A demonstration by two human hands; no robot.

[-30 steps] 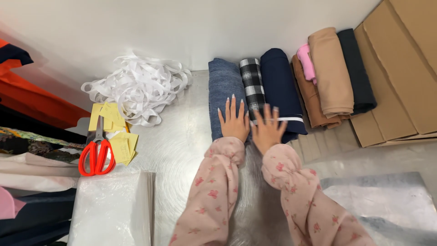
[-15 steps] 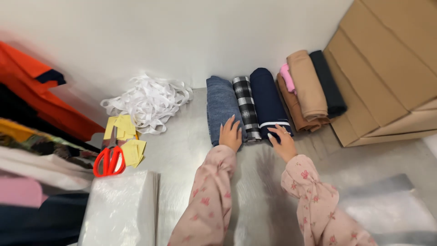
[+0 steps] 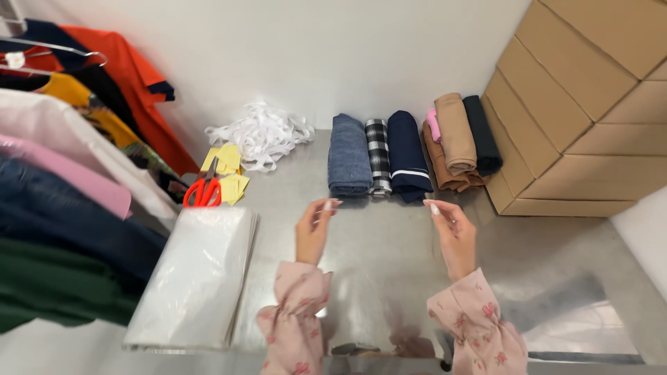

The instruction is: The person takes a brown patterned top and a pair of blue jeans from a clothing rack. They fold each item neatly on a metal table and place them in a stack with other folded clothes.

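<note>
My left hand (image 3: 314,229) and my right hand (image 3: 453,235) hover above the metal table (image 3: 389,243), palms turned toward each other, fingers loosely curled, holding nothing. Both sleeves are pink with a flower print. Beyond the hands, a row of rolled fabrics lies against the wall: a blue-grey roll (image 3: 349,163), a black-and-white checked roll (image 3: 378,155), a navy roll (image 3: 407,155), then tan and brown rolls (image 3: 453,142) with a bit of pink, and a dark roll (image 3: 481,134). The hands are a short way in front of the rolls, not touching them.
A stack of clear plastic bags (image 3: 196,274) lies left of my hands. Red-handled scissors (image 3: 203,189) rest on yellow paper pieces (image 3: 226,170). A heap of white ribbon (image 3: 258,133) sits behind. Hanging clothes (image 3: 62,180) fill the left. Cardboard boxes (image 3: 577,111) are stacked right.
Both hands have come off the rolled fabrics and drawn back toward me, now raised and apart. The camera has pulled back, showing more of the table and the hanging clothes.
</note>
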